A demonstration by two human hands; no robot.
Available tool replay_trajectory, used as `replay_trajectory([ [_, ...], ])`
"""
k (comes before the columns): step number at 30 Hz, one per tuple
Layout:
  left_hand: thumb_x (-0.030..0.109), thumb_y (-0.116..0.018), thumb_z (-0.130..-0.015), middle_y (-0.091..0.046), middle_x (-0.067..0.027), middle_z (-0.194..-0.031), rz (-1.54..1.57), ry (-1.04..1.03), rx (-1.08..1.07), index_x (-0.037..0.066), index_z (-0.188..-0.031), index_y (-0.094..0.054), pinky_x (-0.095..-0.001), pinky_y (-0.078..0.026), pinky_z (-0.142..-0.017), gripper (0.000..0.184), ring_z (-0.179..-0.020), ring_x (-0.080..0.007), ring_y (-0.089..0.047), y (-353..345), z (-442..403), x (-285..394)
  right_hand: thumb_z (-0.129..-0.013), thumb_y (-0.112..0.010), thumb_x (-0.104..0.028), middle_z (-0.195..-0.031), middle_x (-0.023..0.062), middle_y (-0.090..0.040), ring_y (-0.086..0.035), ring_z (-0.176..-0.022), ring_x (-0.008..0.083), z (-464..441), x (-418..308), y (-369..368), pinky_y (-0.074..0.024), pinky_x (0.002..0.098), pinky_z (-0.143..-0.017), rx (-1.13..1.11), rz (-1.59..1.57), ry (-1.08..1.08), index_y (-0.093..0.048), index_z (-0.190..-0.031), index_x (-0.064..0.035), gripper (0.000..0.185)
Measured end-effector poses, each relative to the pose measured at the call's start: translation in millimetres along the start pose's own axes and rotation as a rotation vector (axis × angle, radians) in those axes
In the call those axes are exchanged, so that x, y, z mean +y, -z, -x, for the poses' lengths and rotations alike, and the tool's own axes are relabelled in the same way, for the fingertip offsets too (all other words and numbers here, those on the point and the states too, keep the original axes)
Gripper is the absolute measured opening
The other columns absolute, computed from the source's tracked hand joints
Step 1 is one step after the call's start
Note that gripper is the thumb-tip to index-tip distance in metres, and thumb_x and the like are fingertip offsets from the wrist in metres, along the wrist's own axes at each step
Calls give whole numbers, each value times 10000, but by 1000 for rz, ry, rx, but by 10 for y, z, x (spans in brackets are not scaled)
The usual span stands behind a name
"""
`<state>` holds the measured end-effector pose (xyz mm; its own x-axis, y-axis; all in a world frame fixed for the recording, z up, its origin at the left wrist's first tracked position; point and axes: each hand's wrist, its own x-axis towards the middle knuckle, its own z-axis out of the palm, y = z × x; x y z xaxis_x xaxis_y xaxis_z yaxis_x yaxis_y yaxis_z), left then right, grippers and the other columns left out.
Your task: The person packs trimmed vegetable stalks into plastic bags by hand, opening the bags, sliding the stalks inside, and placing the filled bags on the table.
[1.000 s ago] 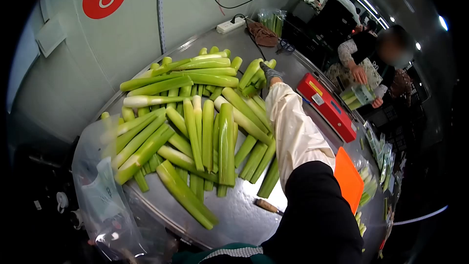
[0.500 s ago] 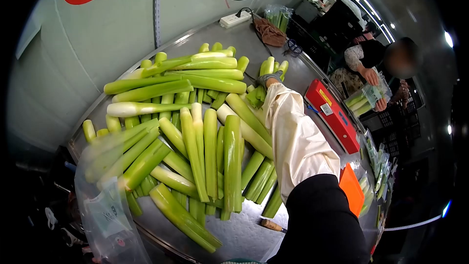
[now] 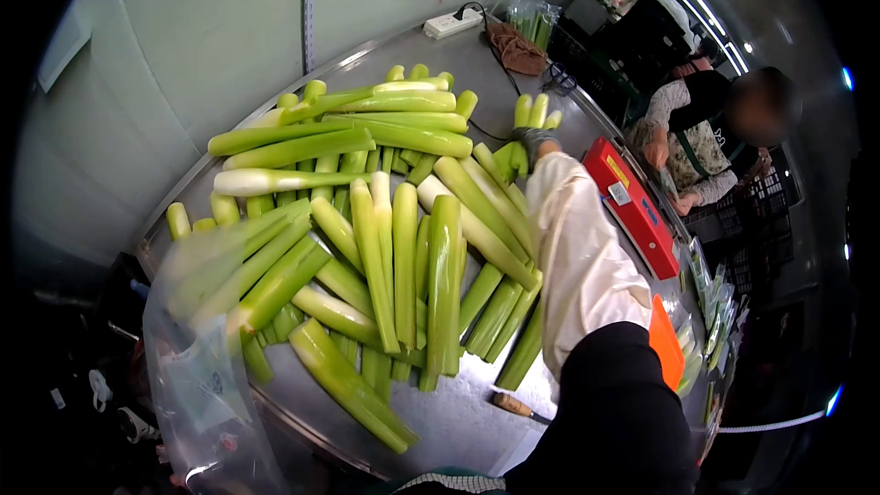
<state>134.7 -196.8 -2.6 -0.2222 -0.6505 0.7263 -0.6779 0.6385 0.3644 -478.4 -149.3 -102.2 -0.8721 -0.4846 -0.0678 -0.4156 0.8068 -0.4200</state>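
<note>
My right hand, in a grey glove with a cream sleeve cover, is wrapped round a small bunch of leek stalks at the far side of the table. Their pale ends stick out beyond the fingers, and cut green parts show on the near side. A large heap of trimmed leeks covers the middle of the steel table. At the left, a clear printed plastic bag surrounds the ends of several leeks. My left hand does not show in the view.
A red scale stands right of my forearm, with an orange sheet nearer. A wooden-handled knife lies near the front edge. Behind are a brown cloth, scissors and a power strip. A co-worker works across the table.
My right hand stays closed on the leek bunch, which has turned slightly. The camera view has shifted a little. The co-worker's hands and bag have moved lower.
</note>
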Motion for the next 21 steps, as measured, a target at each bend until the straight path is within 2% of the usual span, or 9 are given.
replay_trajectory([
  [3,169,-557,-803,-556,-121,-859,1,-41,-3,-43,-990,-581,-293,-469,-644,284,-747,-219,-552,158,-15,3,-624,-661,-37,-997,156,-532,-566,-755,283,596,39,575,-489,371,-590,-71,-1035,-263,-370,-1200,-61,645],
  [4,165,-560,-801,-556,-120,-858,0,-56,-3,-43,-991,-581,-293,-468,-643,282,-745,-218,-551,228,-16,9,-640,-660,-61,-765,124,-558,-555,-615,253,1099,-181,876,-483,345,-545,-53,-949,-235,-422,-1086,-31,507],
  [5,161,-564,-799,-555,-119,-857,-2,-75,1,-42,-992,-582,-292,-467,-642,280,-743,-217,-551,299,-13,13,-641,-658,-62,-775,137,-552,-554,-621,260,1424,-110,1078,-483,337,-535,-141,-926,-217,-407,-1088,-13,515],
  [8,149,-573,-793,-553,-116,-854,-3,-154,5,-40,-993,-583,-291,-465,-639,276,-737,-213,-548,562,-16,55,-628,-671,-33,-1206,130,-412,-431,-1066,196,2588,162,1335,-403,307,-861,-126,-582,203,-144,-1339,-46,885],
  [10,141,-580,-789,-551,-114,-852,20,-223,-7,-39,-994,-584,-289,-464,-638,273,-733,-210,-547,748,-37,120,-643,-629,3,-1294,123,-338,-350,-1172,206,3503,325,1311,-291,280,-958,-107,-540,301,-97,-1359,-64,894],
  [12,133,-586,-785,-550,-112,-850,47,-288,-30,-38,-996,-585,-288,-462,-636,272,-729,-208,-545,931,-48,228,-582,-584,42,-1275,141,-368,-379,-1162,220,4373,431,1386,-303,288,-948,-116,-254,285,-99,-1365,-82,930],
  [13,129,-590,-783,-549,-111,-849,62,-314,-70,-37,-996,-586,-288,-461,-635,271,-727,-207,-544,993,-51,296,-543,-584,31,-1239,165,-395,-409,-1141,274,4754,773,1225,-336,311,-925,-164,-420,186,-125,-1362,-90,948],
  [15,121,-596,-778,-548,-109,-847,112,-375,-142,-36,-997,-587,-286,-460,-633,270,-723,-204,-543,1106,-21,482,-504,-639,-20,-1139,212,-414,-460,-1000,402,5386,1128,1089,-409,381,-850,-91,-141,276,-163,-1353,-111,977],
  [21,56,-637,-719,-427,-45,-793,239,-427,-468,43,-1034,-604,-263,-389,-570,318,-675,-152,-465,1314,340,1299,-574,-716,-189,-1095,224,-432,-520,-870,390,6410,1948,889,-462,410,-723,-205,75,165,-248,-1320,-190,881],
])
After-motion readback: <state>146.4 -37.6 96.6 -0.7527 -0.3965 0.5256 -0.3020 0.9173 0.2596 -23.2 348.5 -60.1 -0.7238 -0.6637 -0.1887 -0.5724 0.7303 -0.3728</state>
